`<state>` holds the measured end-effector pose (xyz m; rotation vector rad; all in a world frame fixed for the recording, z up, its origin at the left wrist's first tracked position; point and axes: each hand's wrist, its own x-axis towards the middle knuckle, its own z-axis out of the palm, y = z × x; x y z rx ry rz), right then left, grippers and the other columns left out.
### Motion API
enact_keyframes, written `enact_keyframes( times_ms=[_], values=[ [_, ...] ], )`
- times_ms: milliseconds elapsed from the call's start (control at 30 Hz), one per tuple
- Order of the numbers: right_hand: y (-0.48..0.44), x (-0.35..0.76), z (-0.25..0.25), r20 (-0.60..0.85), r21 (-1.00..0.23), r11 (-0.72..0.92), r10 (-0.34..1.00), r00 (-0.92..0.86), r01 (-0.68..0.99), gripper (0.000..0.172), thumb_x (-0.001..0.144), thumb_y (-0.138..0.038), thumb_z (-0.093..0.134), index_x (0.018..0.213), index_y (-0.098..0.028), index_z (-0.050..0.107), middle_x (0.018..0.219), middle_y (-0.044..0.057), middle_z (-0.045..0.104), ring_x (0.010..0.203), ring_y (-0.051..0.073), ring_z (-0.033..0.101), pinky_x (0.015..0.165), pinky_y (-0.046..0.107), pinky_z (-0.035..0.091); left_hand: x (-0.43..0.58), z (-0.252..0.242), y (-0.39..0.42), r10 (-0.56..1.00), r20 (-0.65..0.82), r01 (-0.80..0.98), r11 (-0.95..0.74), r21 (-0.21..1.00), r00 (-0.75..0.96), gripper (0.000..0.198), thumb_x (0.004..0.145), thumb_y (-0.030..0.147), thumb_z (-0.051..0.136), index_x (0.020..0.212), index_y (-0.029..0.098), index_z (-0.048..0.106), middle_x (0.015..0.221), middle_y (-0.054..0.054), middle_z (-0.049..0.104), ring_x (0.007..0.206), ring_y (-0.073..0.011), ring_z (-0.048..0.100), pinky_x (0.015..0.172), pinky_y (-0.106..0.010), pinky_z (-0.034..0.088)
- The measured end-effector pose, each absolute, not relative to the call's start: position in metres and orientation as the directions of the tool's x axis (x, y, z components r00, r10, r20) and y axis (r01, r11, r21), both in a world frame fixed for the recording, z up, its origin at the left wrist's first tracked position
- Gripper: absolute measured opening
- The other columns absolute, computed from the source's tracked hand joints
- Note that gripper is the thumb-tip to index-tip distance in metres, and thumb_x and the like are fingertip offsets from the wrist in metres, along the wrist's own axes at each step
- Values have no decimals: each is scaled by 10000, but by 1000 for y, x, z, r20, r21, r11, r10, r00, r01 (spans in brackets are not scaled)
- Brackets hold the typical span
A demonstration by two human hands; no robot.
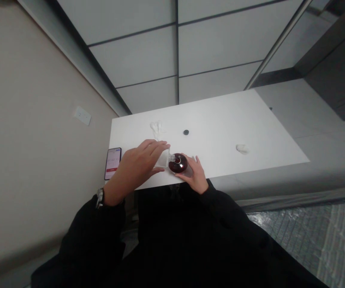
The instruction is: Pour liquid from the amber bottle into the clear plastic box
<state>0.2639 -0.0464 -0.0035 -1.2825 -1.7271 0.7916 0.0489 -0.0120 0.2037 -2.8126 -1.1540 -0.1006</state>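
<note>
A round glass vessel of dark red liquid [177, 163] stands near the front edge of the white table [220, 124]. My right hand [197, 176] wraps around its near side and steadies it. My left hand [139, 164] holds a small clear container [163, 159] tipped on its side, with its mouth against the neck of the red vessel. A watch sits on my left wrist. Both sleeves are black.
A phone [113, 163] with a lit screen lies at the table's left edge. A crumpled white tissue [157, 127] and a small black cap [186, 132] lie farther back. Another white wad [242, 149] lies to the right. A beige wall runs along the left.
</note>
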Motion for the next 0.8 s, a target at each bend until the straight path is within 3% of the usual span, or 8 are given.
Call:
enact_keyframes(
  times_ms=[433, 800],
  values=[
    [-47, 265, -4, 260, -839, 294, 956, -137, 457, 768, 876, -572, 784, 1524, -273, 503, 1531, 129, 609, 1426, 345, 571, 1289, 690, 157, 53, 208, -11, 676, 67, 677, -718, -160, 734, 559, 908, 275, 801, 1410, 148, 590, 1399, -125, 697, 1247, -286, 664, 872, -356, 624],
    [-46, 263, -2, 241, -839, 279, 960, -139, 468, 764, 877, -569, 780, 1526, -276, 500, 1530, 131, 609, 1425, 348, 572, 1290, 698, 155, 56, 206, -8, 662, 34, 657, -735, -168, 749, 611, 888, 287, 822, 1422, 131, 570, 1407, -116, 696, 1251, -291, 662, 835, -367, 638]
  ],
)
